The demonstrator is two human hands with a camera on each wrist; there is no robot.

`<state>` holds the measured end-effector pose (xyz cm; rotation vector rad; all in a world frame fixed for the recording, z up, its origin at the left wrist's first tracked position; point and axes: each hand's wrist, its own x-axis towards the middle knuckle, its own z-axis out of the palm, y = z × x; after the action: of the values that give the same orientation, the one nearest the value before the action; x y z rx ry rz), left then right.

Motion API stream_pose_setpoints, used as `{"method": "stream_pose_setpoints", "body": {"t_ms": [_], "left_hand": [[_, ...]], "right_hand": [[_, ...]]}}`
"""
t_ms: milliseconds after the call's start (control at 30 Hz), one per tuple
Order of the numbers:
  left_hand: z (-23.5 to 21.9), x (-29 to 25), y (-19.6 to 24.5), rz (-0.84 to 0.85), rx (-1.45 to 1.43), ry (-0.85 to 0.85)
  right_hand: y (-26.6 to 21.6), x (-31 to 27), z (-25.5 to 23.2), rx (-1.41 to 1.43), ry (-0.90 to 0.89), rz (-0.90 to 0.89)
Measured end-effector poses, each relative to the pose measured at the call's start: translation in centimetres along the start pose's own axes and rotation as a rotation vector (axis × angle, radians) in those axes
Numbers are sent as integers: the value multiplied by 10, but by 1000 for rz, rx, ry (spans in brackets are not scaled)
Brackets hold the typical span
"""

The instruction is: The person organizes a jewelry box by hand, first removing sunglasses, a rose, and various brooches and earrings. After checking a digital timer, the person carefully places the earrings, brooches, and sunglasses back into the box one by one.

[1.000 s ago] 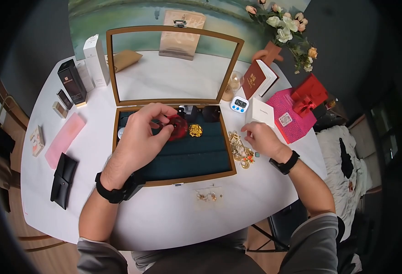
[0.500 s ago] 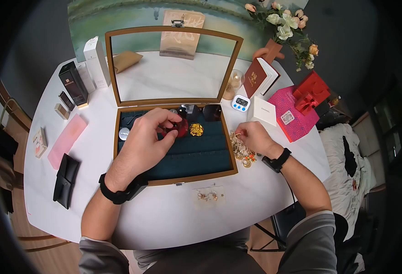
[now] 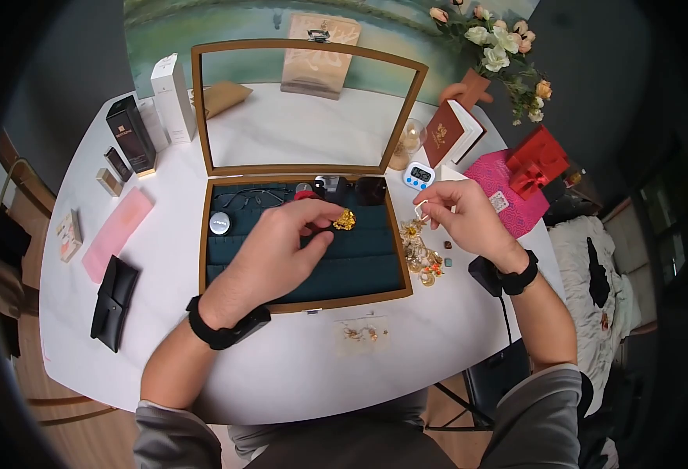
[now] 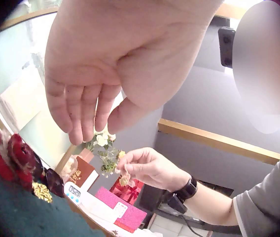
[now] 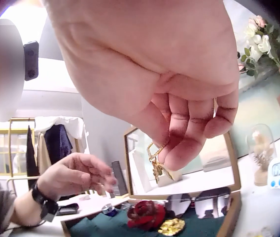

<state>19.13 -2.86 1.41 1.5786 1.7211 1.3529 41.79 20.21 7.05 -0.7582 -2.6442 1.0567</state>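
My right hand [image 3: 465, 215] pinches a gold piece of jewellery [image 5: 157, 165] with a squarish loop and dangling parts, above the jewellery pile [image 3: 418, 254] right of the box. My left hand [image 3: 289, 250] holds nothing, its fingers loosely bent over the open jewellery box [image 3: 203, 266], which has a green padded inside and a raised glass lid. In the box, a dark red fabric flower [image 5: 147, 215] lies beside a gold ornament [image 3: 344, 220], with the flower partly hidden by the left hand in the head view. Sunglasses [image 3: 371, 190], thin-framed eyeglasses [image 3: 254, 195] and a small round silver-topped container [image 3: 219, 223] lie there too.
Right of the box stand a timer [image 3: 418, 177], a red book [image 3: 447, 133] and a pink bag [image 3: 508, 187]. Cosmetic boxes [image 3: 131, 134], a pink pouch [image 3: 117, 234] and a black case [image 3: 114, 303] are at left. Carded earrings [image 3: 362, 334] lie in front.
The right hand has gone down to the jewellery pile and lifted a gold piece from it. The left hand has shifted right over the box, uncovering the eyeglasses and covering more of the flower.
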Motion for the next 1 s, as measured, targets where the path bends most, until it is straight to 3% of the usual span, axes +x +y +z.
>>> {"method": "stream_pose_setpoints", "body": {"t_ms": [67, 267, 333, 833, 933, 1000], "left_hand": [[10, -2, 0, 72, -58, -5], [32, -5, 0, 25, -354, -116], [27, -5, 4, -172, -557, -205], [24, -2, 3, -146, -442, -53], [25, -2, 1, -143, -393, -43], [23, -3, 3, -146, -358, -38]], "right_hand": [[-18, -1, 10, 70, -29, -32], [-59, -6, 45, 258, -162, -80], [-63, -3, 50, 198, -155, -99], [-63, -1, 58, 180, -40, -77], [-55, -1, 60, 175, -16, -109], [-49, 1, 58, 26, 44, -185]]}}
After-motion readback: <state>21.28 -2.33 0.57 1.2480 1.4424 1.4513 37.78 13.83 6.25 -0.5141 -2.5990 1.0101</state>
